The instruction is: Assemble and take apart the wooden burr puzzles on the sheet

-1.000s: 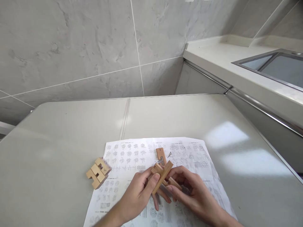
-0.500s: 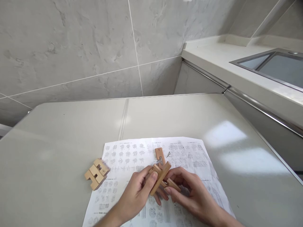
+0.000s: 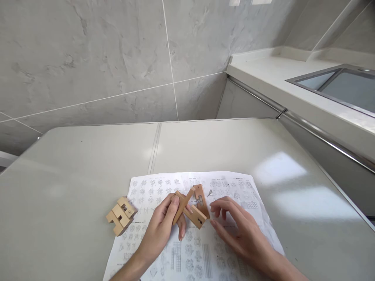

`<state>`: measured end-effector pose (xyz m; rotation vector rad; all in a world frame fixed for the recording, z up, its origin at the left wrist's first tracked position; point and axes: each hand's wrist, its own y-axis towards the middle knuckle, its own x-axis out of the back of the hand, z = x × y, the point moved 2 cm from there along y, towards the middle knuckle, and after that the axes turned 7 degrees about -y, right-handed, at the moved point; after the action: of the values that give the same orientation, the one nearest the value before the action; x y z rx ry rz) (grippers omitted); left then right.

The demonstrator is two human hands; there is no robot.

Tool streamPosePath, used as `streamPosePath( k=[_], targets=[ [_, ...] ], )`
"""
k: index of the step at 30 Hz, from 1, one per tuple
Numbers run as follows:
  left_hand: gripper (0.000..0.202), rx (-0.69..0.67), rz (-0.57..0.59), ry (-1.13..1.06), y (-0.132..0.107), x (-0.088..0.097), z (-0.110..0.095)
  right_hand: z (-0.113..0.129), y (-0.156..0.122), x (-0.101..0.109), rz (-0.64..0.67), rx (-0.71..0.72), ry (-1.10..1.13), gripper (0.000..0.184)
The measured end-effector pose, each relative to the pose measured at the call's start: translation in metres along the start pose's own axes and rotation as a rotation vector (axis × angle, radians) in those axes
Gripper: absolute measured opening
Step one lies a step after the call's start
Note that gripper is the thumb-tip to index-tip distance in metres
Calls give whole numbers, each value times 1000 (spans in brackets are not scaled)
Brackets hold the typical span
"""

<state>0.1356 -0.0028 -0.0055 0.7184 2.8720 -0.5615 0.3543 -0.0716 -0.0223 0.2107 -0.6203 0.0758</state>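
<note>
The left hand reaches in from the near edge of the printed sheet. Its thumb and fingers are pinched closed around the crossed wooden pieces, which it holds just above the sheet's middle. The right hand hovers over the sheet's right half, open with fingers loosely spread and holding nothing, its fingertips just short of the pieces. A wooden block cluster sits on the counter at the sheet's left edge.
</note>
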Motion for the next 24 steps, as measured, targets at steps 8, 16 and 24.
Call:
streamPosePath(
  k=[8, 16, 24],
  targets=[
    [44, -2, -41, -126, 0, 0, 2, -2, 8, 0, 129, 85, -269, 37],
    [48, -8, -19, -164, -1, 1, 1, -3, 21, 0, 143, 144, -363, 33],
    [48, -47, -15, -139, -1, 0, 0, -14, 27, 2, 151, 194, -362, 33]
  ],
)
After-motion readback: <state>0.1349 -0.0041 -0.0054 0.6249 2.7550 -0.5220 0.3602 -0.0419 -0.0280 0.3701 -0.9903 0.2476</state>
